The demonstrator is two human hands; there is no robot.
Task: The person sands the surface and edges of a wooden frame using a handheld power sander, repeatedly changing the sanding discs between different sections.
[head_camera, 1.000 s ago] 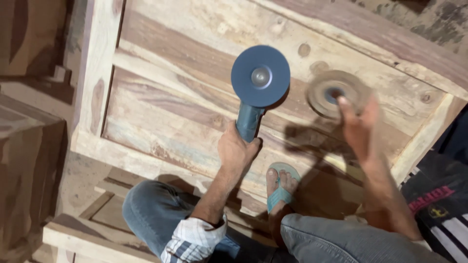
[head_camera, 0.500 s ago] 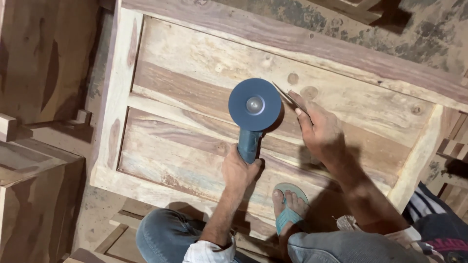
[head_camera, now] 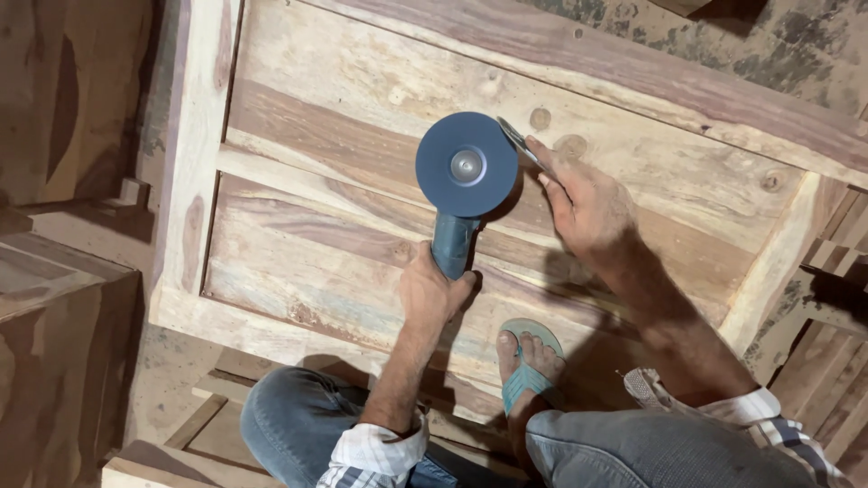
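Note:
My left hand (head_camera: 432, 291) grips the blue-green body of an angle grinder (head_camera: 455, 242), whose round blue disc (head_camera: 467, 164) faces up at me. My right hand (head_camera: 583, 201) is just right of the disc and pinches a thin flat metal tool (head_camera: 517, 140) that reaches toward the disc's edge. Both hands hover over a large panelled wooden door (head_camera: 344, 208) that lies flat on the floor. My foot in a teal flip-flop (head_camera: 527, 366) rests on the door's near rail.
Dark wooden pieces (head_camera: 54, 298) stand at the left. Slatted wooden parts (head_camera: 836, 343) lie at the right edge. A dusty concrete floor (head_camera: 750, 63) shows beyond the door's far rail. My knees in jeans (head_camera: 298, 420) fill the bottom.
A second sanding disc that my right hand held a second ago is gone from view. My right hand came in next to the grinder's disc, holding the thin metal tool. The view shifted.

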